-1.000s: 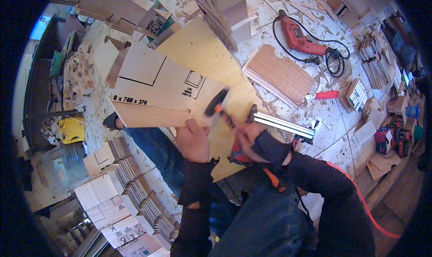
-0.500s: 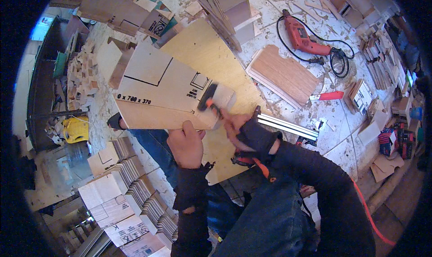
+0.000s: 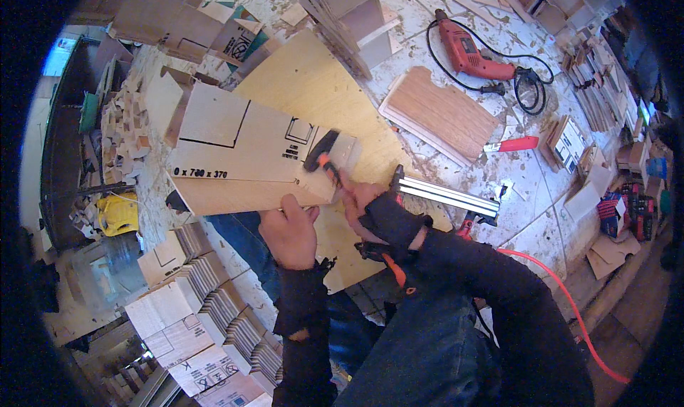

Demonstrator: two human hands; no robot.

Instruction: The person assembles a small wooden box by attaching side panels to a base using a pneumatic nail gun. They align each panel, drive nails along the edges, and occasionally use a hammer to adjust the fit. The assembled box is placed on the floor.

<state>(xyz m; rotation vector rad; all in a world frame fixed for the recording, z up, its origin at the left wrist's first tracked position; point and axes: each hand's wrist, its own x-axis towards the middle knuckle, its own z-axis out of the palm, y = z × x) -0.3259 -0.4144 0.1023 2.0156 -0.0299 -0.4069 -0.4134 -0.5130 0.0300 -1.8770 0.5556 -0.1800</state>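
A flat cardboard box [image 3: 242, 150] with black line drawings lies across a plywood sheet [image 3: 320, 93]. My left hand [image 3: 288, 229] presses on the box's near edge. My right hand [image 3: 363, 200], in a dark fingerless glove, grips a hammer [image 3: 322, 154] with an orange and black handle. The hammer's black head rests on the right end of the box. A nail gun [image 3: 445, 197] with a long silver magazine lies just right of my right hand.
A red electric drill [image 3: 470, 54] with a coiled black cord lies on the dusty floor at the upper right, near a wood-grain board [image 3: 445, 111] and a red-handled knife [image 3: 513, 145]. Stacks of flat boxes [image 3: 199, 321] stand at the lower left. An orange hose [image 3: 563, 300] runs right.
My right hand has moved the hammer left and up, from beside the nail gun onto the right end of the cardboard box. My left hand stays on the box edge.
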